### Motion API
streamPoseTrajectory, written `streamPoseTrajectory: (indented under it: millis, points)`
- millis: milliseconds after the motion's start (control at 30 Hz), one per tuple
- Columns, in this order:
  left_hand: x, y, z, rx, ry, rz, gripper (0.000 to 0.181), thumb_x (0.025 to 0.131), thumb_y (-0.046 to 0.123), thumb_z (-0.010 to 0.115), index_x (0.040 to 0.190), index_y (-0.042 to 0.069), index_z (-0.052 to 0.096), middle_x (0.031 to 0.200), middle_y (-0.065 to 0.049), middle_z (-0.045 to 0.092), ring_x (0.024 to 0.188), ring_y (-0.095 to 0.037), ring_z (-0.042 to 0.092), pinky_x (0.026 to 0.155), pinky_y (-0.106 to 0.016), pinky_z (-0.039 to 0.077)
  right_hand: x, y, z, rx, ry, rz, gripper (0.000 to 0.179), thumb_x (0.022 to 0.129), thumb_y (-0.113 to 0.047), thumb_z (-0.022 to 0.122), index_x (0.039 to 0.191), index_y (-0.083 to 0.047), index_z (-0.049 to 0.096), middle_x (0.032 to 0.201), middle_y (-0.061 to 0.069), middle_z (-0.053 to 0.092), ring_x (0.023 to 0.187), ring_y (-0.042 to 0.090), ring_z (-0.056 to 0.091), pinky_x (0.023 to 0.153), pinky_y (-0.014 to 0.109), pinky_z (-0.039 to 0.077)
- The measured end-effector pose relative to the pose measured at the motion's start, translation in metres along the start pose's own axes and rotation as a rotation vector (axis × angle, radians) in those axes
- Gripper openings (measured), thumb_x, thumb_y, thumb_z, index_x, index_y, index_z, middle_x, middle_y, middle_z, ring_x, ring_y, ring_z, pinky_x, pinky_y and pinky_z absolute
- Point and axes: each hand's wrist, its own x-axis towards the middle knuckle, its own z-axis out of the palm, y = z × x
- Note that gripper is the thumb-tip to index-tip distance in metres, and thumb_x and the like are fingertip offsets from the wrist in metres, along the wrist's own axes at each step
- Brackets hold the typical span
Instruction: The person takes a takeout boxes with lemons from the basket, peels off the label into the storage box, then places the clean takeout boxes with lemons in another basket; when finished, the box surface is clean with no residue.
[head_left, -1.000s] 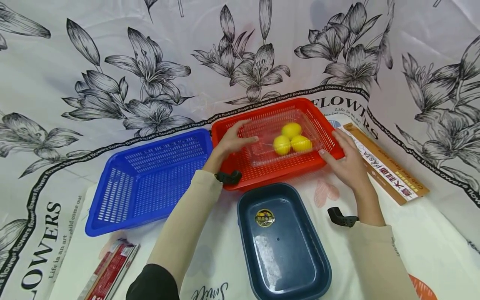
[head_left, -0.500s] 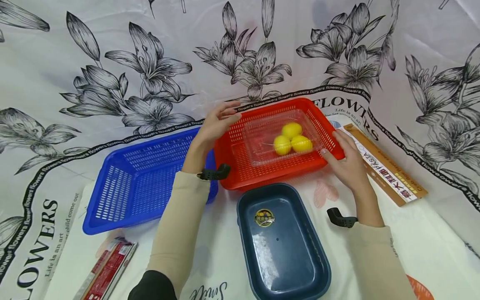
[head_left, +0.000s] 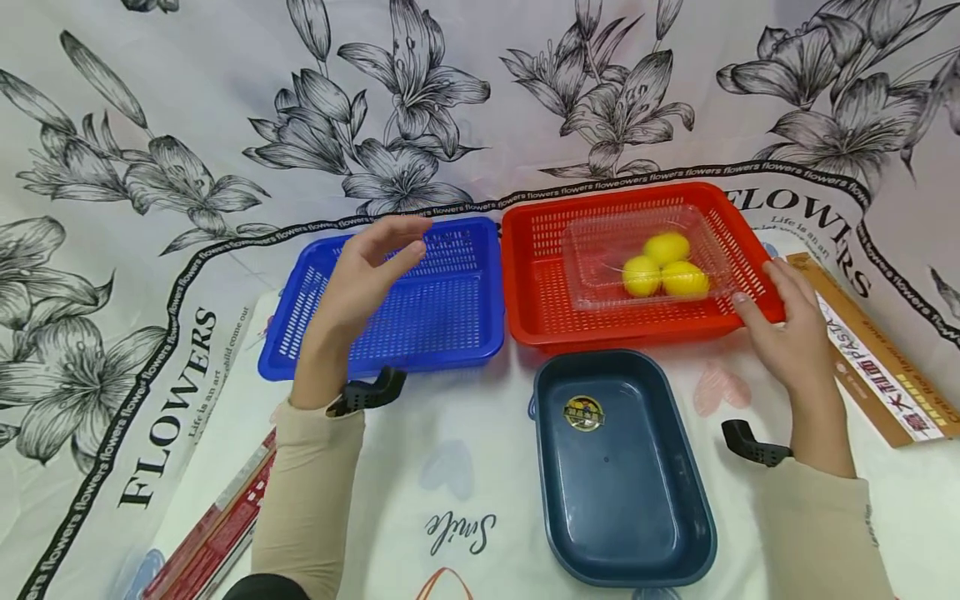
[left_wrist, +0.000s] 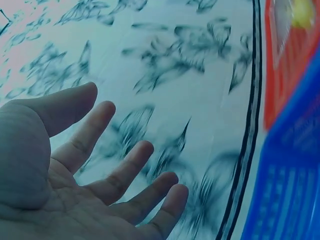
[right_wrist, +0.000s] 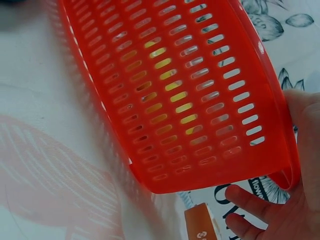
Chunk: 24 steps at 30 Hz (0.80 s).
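Observation:
My left hand is raised over the left part of the blue basket. Its fingers are spread and relaxed in the left wrist view, with nothing in them. At the right end of the red basket, my right hand holds the rim corner. In the right wrist view the thumb lies along the rim and the fingers are outside and below it. Inside the red basket sits a clear plastic box with yellow lemons; some box edges are hard to see.
In front of the red basket stands a dark blue-grey tub with a round sticker. A brown pasta box lies at the right. Red packages lie at the lower left, partly behind the left sleeve. Flowered cloth rises behind the baskets.
My left hand has come away from the clear box and the red basket, moving left over the blue basket. The right hand stays at the red basket's corner. The head view has shifted left.

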Motion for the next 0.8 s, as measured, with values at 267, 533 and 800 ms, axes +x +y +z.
streamPoseTrajectory:
  millis: [267, 533, 800]
  points:
    - [-0.082, -0.020, -0.055, 0.116, 0.055, -0.049, 0.037, 0.103, 0.022, 0.060, 0.138, 0.010, 0.060, 0.142, 0.002, 0.058, 0.133, -0.007, 0.051, 0.101, -0.015, 0.047, 0.000, -0.004, 0.002, 0.001, 0.011, -0.007, 0.065, 0.102, -0.035, 0.051, 0.160, -0.014, 0.033, 0.171, 0.003, 0.022, 0.157, 0.034, 0.019, 0.127, 0.058, 0.016]
    - [-0.155, -0.061, -0.083, 0.207, 0.048, -0.148, 0.035, 0.104, 0.023, 0.058, 0.138, 0.011, 0.060, 0.141, 0.000, 0.058, 0.120, -0.004, 0.057, 0.090, -0.014, 0.052, 0.001, -0.007, 0.010, -0.018, 0.017, 0.008, 0.063, 0.102, -0.034, 0.048, 0.161, -0.017, 0.032, 0.171, 0.001, 0.022, 0.158, 0.029, 0.019, 0.129, 0.039, 0.017]
    - [-0.205, -0.089, -0.096, 0.180, 0.100, -0.187, 0.031, 0.104, 0.020, 0.058, 0.134, 0.009, 0.062, 0.135, 0.005, 0.064, 0.123, 0.002, 0.055, 0.097, -0.008, 0.045, -0.006, -0.008, 0.009, -0.057, 0.038, 0.044, 0.063, 0.102, -0.032, 0.047, 0.161, -0.019, 0.030, 0.171, -0.002, 0.021, 0.158, 0.022, 0.019, 0.127, 0.027, 0.017]
